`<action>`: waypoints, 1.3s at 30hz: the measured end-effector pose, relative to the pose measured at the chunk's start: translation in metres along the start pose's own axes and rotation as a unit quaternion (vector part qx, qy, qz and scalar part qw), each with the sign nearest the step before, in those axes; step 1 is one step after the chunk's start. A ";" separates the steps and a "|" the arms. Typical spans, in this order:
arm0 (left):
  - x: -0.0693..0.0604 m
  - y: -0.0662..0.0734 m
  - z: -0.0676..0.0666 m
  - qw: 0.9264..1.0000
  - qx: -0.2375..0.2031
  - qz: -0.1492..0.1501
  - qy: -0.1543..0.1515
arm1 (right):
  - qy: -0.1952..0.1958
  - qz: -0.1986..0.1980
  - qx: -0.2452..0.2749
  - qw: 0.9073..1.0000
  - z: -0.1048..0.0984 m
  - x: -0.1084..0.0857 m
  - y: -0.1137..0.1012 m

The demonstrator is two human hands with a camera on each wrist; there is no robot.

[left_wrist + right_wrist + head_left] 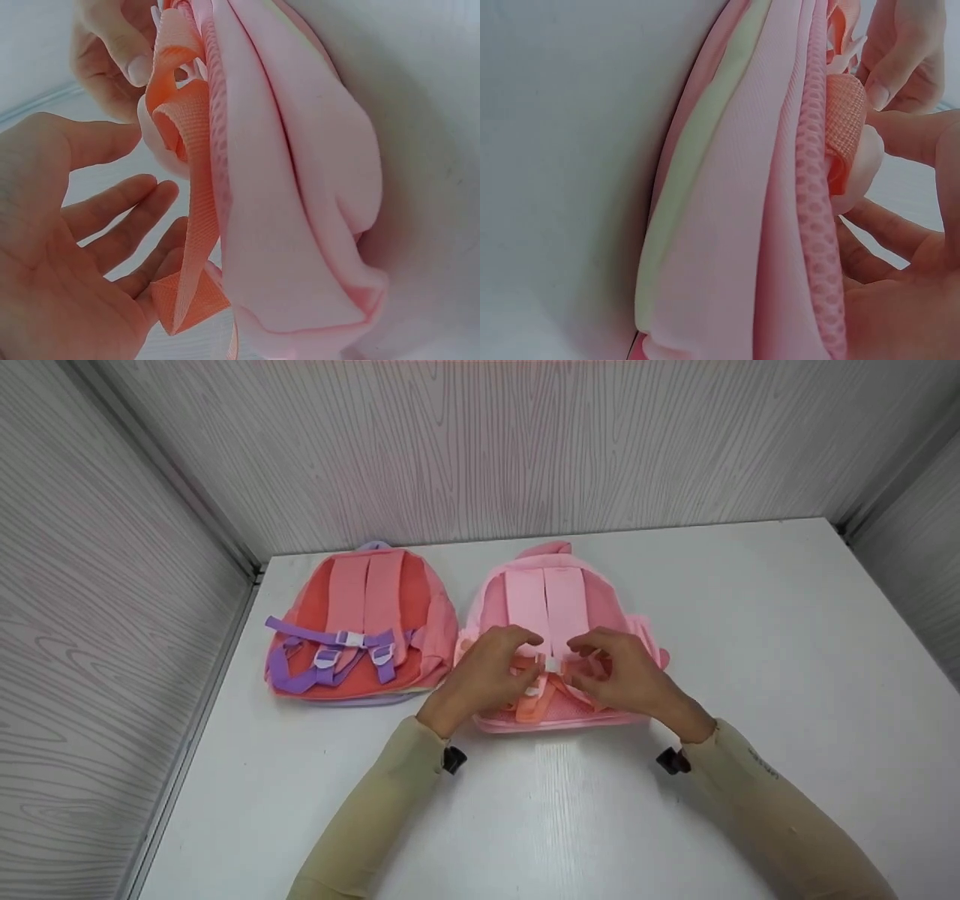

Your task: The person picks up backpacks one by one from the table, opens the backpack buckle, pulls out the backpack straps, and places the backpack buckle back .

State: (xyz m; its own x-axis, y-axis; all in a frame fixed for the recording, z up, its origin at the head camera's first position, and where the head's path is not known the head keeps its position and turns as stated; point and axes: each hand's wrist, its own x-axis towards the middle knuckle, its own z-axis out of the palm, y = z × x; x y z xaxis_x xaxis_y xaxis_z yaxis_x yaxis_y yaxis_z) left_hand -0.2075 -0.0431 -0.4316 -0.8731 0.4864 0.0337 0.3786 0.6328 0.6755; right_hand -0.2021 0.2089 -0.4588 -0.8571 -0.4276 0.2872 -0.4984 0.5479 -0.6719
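Note:
A pink backpack (pixel 529 592) lies with its strap side up and its top loop toward the back wall. Orange webbing straps (pixel 532 706) cross its lower part, and a small white buckle (pixel 553 664) sits between my hands. My left hand (pixel 491 671) hovers over the left straps, thumb and fingers apart, with orange webbing (pixel 196 150) beside the fingertips in the left wrist view. Opposite it, my right hand (pixel 630 671) has its fingers loosely bent around the right-hand strap without a visible pinch. Pink mesh padding (pixel 817 195) shows beside that hand.
Left of the pink backpack lies a coral backpack (pixel 440 622), also strap side up. Its purple straps (pixel 300 682) are joined by a white buckle (pixel 350 640). Both bags are on a white table (pixel 750 622) bounded by a wood-grain back wall (pixel 562 450) and side panels.

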 end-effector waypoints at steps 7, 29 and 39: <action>0.007 -0.002 -0.003 0.999 0.016 -0.016 -0.029 | -0.003 0.006 0.013 1.000 0.006 0.003 0.000; 0.019 0.000 -0.003 0.997 0.027 -0.016 -0.072 | -0.003 0.001 -0.034 0.999 0.019 0.010 -0.004; 0.022 0.002 -0.002 0.996 0.026 -0.027 -0.080 | -0.003 0.002 -0.034 0.999 0.022 0.011 -0.003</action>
State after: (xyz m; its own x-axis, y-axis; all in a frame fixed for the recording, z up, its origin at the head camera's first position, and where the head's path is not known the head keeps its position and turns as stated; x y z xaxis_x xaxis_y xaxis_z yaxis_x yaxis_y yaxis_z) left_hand -0.2266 -0.0326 -0.4281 -0.8345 0.5373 -0.1219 0.3510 0.6890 0.6341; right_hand -0.2068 0.1864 -0.4686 -0.8583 -0.4298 0.2803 -0.5030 0.5968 -0.6251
